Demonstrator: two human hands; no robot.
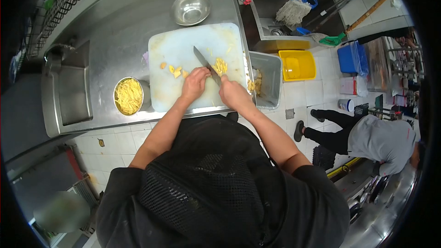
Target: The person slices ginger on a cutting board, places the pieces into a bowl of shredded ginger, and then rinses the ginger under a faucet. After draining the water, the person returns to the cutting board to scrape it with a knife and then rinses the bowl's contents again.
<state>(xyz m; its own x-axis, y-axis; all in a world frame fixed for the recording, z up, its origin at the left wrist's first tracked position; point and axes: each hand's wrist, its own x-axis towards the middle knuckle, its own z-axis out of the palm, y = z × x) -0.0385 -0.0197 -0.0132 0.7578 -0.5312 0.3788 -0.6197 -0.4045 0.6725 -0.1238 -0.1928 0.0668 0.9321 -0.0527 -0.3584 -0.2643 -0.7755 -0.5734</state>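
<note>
My right hand (234, 95) is closed around the handle of a kitchen knife (202, 58), its blade angled up and left across the white cutting board (170, 96). Beside the blade, my left hand (195, 83) presses down with curled fingers on a small piece of yellow ginger, mostly hidden under the fingertips. To the right of the blade lies a pile of cut ginger strips (220, 66). A few ginger slices (177, 72) rest on the board left of my left hand. A round metal container (115, 103) full of yellow strips stands left of the board.
An empty metal bowl (191, 9) sits beyond the board. A grey bin (271, 80) with scraps adjoins the counter's right edge, near a yellow tub (298, 65). Sinks flank the workspace, one holding a mop (294, 13). Another person (379, 140) stands at right.
</note>
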